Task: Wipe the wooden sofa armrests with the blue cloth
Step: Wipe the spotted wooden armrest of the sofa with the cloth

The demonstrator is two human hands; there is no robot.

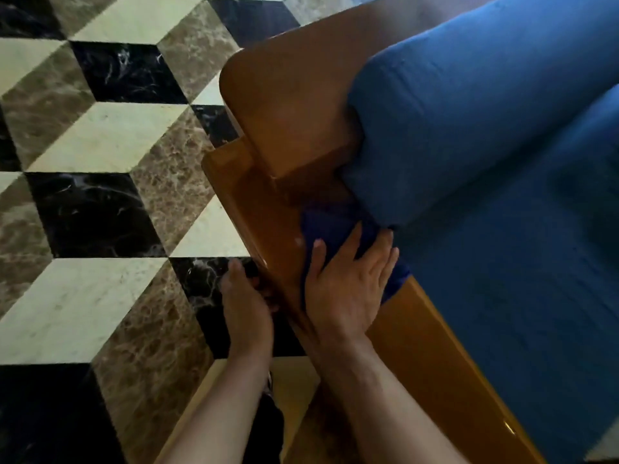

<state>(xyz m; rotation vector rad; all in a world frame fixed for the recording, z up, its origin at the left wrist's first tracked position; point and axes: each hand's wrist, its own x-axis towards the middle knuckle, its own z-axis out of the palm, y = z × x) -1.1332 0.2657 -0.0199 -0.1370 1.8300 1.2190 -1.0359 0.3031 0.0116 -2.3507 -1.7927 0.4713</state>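
The glossy wooden armrest runs from the lower right up to the middle of the head view. On its top lies the dark blue cloth, tucked against the end of the back cushion. My right hand lies flat on the cloth, fingers spread, pressing it onto the wood. My left hand rests against the outer side of the armrest, its fingers curled around the edge. The cloth's near part is hidden under my right palm.
A blue back cushion and blue seat cushion fill the right side. The wooden back frame rises beyond the armrest. The floor at left is marble in a black, beige and brown cube pattern.
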